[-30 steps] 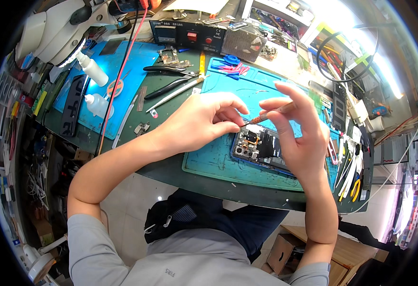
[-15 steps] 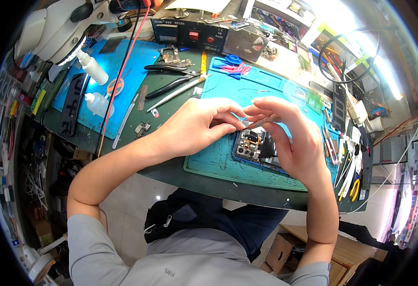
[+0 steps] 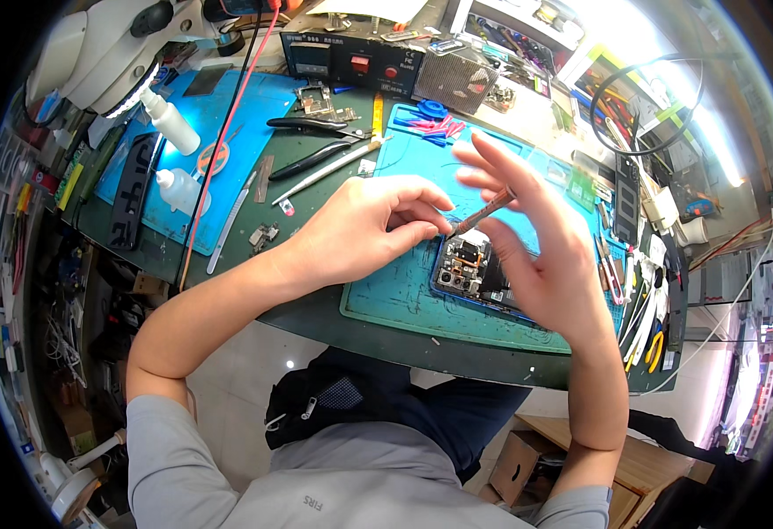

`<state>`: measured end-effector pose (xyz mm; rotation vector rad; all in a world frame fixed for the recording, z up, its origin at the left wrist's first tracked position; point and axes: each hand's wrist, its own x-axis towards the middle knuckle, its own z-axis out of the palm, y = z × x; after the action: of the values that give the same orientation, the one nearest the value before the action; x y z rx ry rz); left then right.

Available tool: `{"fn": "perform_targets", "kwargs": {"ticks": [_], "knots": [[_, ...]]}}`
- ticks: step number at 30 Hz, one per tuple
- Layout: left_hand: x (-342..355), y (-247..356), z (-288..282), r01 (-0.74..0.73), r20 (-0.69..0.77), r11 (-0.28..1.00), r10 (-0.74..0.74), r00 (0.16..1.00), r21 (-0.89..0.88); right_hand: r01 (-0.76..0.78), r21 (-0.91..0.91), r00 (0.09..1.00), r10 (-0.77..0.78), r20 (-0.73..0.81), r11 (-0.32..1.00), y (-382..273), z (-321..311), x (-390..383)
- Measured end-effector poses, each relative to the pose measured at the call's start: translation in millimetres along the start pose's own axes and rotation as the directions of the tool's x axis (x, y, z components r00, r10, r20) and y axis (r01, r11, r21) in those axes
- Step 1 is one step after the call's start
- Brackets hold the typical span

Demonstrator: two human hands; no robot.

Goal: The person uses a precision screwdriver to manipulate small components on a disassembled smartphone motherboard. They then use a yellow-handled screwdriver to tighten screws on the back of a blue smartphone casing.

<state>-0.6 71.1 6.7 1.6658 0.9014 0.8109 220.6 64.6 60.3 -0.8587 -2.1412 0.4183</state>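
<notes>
My left hand [image 3: 356, 225] is closed, thumb and fingertips drawn together at the lower end of a slim brown screwdriver [image 3: 485, 215]. The screwdriver slants up toward my right hand [image 3: 536, 238], which is spread open, its fingers slightly blurred and its thumb apart. The tool's upper end lies close against the base of the right fingers. Just below both hands, an opened phone [image 3: 461, 271] with camera modules and exposed boards rests on a teal work mat [image 3: 386, 295]. Part of the phone is hidden behind my right hand.
Blue and pink plastic picks [image 3: 435, 126] lie at the mat's far edge. Black-handled pliers [image 3: 312, 163] and a white brush [image 3: 329, 174] lie to the left, near white bottles [image 3: 173, 128]. Tweezers [image 3: 611, 269] and pale tools are at the right. A black power unit [image 3: 351, 63] stands behind.
My right fingers have opened and lifted away from the screwdriver, showing more of it. The left hand and the phone have hardly moved.
</notes>
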Motion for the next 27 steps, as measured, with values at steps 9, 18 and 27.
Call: {"fn": "perform_targets", "kwargs": {"ticks": [9,18,27], "knots": [[2,-3,-1,0.024,-0.015,0.999,-0.024,1.000,-0.042,-0.115,0.003,0.993,0.114,0.033,0.993,-5,-1,1],[5,2,-8,-0.135,-0.172,0.946,0.191,0.966,0.295,-0.116,-0.052,0.992,0.118,0.041,0.992,2,-1,-1],[7,2,-14,-0.056,-0.320,0.971,0.130,0.939,0.231,-0.110,-0.202,0.990,0.125,0.060,0.973,-8,-2,2]]}}
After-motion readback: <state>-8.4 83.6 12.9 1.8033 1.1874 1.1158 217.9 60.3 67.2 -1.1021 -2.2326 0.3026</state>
